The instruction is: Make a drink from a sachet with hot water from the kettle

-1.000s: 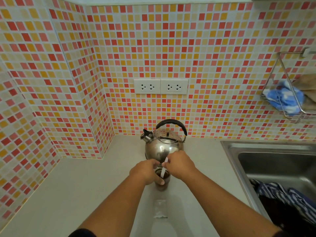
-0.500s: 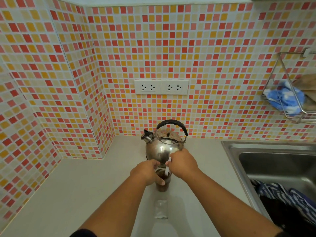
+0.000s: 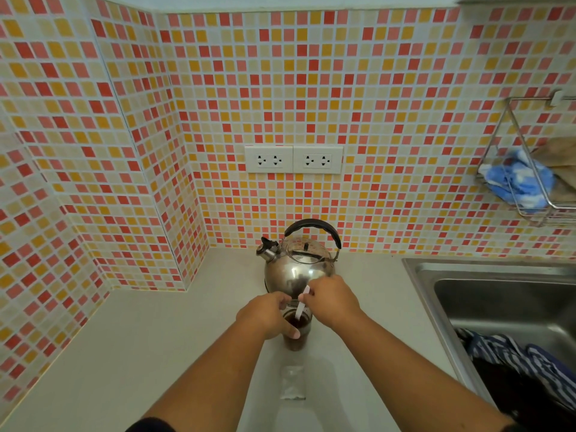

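A clear glass of dark brown drink stands on the pale counter, just in front of a steel kettle with a black handle. My left hand wraps around the glass from the left. My right hand pinches a thin white stirrer whose lower end dips into the drink. A clear, flat sachet lies on the counter nearer to me than the glass.
A steel sink sits at the right with striped dark cloth in it. A wire rack on the tiled wall holds a blue cloth. Two white socket plates are above the kettle.
My right hand and the stirrer have shifted slightly back toward the kettle, circling in the glass. My left hand and the glass have stayed in place.
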